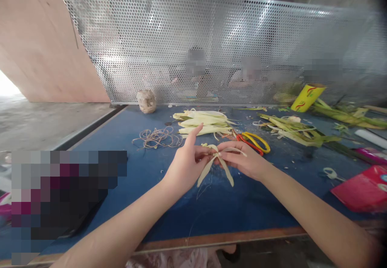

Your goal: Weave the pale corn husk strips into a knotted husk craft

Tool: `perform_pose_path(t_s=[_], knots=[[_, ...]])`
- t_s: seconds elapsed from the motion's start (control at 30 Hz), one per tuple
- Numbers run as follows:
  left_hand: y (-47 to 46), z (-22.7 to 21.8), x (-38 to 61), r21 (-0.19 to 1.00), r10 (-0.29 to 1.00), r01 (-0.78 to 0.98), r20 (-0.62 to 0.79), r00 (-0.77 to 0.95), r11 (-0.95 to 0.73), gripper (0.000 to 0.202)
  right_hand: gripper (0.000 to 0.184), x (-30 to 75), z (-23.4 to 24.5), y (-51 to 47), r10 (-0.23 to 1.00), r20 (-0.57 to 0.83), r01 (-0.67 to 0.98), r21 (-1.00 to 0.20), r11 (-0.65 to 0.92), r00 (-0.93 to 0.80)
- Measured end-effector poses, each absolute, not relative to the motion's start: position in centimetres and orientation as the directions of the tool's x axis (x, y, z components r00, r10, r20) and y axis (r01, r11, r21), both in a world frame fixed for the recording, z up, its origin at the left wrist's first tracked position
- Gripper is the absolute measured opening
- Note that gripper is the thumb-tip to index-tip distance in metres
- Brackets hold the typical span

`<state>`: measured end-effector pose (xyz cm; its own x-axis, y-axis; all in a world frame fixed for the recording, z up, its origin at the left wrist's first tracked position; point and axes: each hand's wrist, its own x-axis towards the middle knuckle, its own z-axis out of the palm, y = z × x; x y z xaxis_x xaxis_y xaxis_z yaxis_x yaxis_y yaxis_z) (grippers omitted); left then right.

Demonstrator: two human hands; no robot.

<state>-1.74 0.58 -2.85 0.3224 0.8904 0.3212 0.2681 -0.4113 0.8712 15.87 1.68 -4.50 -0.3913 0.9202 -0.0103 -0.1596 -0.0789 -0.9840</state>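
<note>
Between my two hands, above the front middle of the blue table, is a small bundle of pale corn husk strips [225, 170]. Several strips splay out from a gathered centre, and thin threads trail below it. My left hand [186, 161] pinches the bundle from the left, its thumb or a finger raised. From the right, the fingers of my right hand [244, 161] close on the same bundle; their tips are partly hidden. Just beyond lie a stack of corn husks [205, 119] and scissors [259, 141] with yellow and red handles. A tangle of brown string [157, 138] lies to the left.
A perforated metal screen [181, 38] borders the table's far side, with people behind it. Near it stand a whitish roll [146, 100] and a tilted yellow can [307, 98]. Green husk scraps [290, 129] and a red package [361, 187] lie right. A pixelated area covers the left.
</note>
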Motion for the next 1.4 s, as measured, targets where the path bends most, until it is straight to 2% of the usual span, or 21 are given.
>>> perform_pose_path(t_s=[0.13, 0.23, 0.3, 0.47, 0.53, 0.57, 0.6, 0.73, 0.8, 0.9, 0.97, 1.07, 1.27, 1.4], knots=[[0.5, -2.9, -1.7, 0.859, 0.895, 0.3, 0.323, 0.309, -0.414, 0.066, 0.015, 15.9, -4.7, 1.7, 0.918, 0.023, -0.141, -0.989, -0.036, -0.397], [0.3, -2.9, -1.7, 0.791, 0.866, 0.37, 0.383, 0.321, -0.487, 0.065, 0.012, 15.7, -4.8, 1.7, 0.927, 0.083, -0.126, -0.991, 0.04, -0.366], [0.1, -3.0, -1.7, 0.692, 0.821, 0.445, 0.446, 0.356, -0.569, 0.065, 0.012, 15.6, -4.8, 1.6, 0.933, 0.122, -0.07, -0.992, 0.104, -0.338], [-0.4, -3.6, -1.9, 0.297, 0.653, 0.626, 0.594, 0.47, -0.721, 0.059, 0.009, 15.3, -3.9, 1.0, 0.953, 0.187, 0.173, -0.957, 0.231, -0.24], [-0.5, -3.7, -1.8, 0.253, 0.635, 0.641, 0.605, 0.48, -0.725, 0.06, 0.007, 15.3, -3.8, 0.9, 0.953, 0.205, 0.199, -0.947, 0.251, -0.225], [-0.5, -3.6, -1.8, 0.28, 0.652, 0.639, 0.593, 0.472, -0.717, 0.059, 0.007, 15.4, -3.9, 1.0, 0.952, 0.2, 0.184, -0.952, 0.245, -0.233], [-0.4, -3.5, -1.8, 0.357, 0.691, 0.625, 0.571, 0.443, -0.695, 0.06, 0.008, 15.4, -4.0, 1.1, 0.95, 0.185, 0.143, -0.964, 0.226, -0.252], [0.1, -3.0, -1.7, 0.728, 0.837, 0.423, 0.408, 0.365, -0.539, 0.063, 0.016, 15.6, -4.6, 1.6, 0.917, 0.089, -0.161, -0.987, 0.028, -0.388], [0.5, -3.0, -1.7, 0.826, 0.869, 0.331, 0.333, 0.366, -0.456, 0.059, 0.021, 15.6, -4.6, 1.6, 0.892, 0.075, -0.264, -0.963, -0.051, -0.445], [0.9, -3.1, -1.7, 0.916, 0.896, 0.233, 0.223, 0.385, -0.328, 0.055, 0.021, 15.5, -4.4, 1.4, 0.889, 0.061, -0.296, -0.951, -0.085, -0.453], [1.1, -3.2, -1.7, 0.943, 0.906, 0.197, 0.177, 0.385, -0.268, 0.057, 0.019, 15.4, -4.2, 1.3, 0.902, 0.042, -0.267, -0.96, -0.082, -0.429], [0.9, -3.1, -1.6, 0.932, 0.91, 0.225, 0.19, 0.369, -0.286, 0.057, 0.015, 15.4, -4.3, 1.2, 0.913, 0.035, -0.192, -0.98, -0.048, -0.407], [0.4, -2.9, -1.5, 0.871, 0.896, 0.32, 0.249, 0.367, -0.373, 0.053, 0.012, 15.5, -4.6, 1.4, 0.93, 0.092, -0.022, -0.996, 0.09, -0.355], [0.5, -3.3, -1.6, 0.857, 0.901, 0.351, 0.25, 0.355, -0.376, 0.056, 0.013, 15.5, -4.4, 1.4, 0.933, 0.189, 0.143, -0.96, 0.241, -0.305]])
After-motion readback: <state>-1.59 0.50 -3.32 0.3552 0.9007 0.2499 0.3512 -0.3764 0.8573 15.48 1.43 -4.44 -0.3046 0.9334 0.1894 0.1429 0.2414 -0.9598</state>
